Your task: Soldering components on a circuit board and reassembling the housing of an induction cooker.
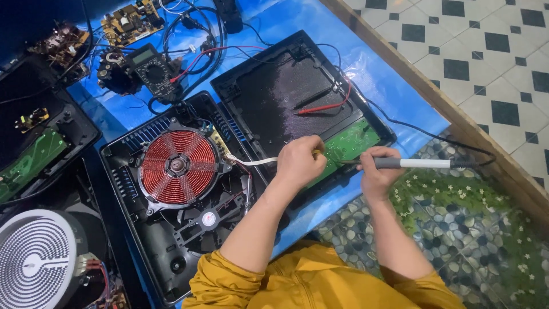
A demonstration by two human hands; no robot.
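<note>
An opened induction cooker base with a red copper coil lies on a blue sheet. Its black top panel is flipped over beside it, joined by a white ribbon cable. A green circuit board is mounted along the panel's near edge. My right hand grips a soldering iron with a grey and white handle, its tip lying on the green board. My left hand is closed over the board's left part, pinching something small and yellowish that I cannot make out.
A multimeter with red and black probe leads sits at the back, next to loose circuit boards. Other opened cookers and a white round coil lie left. A wooden edge and tiled floor are on the right.
</note>
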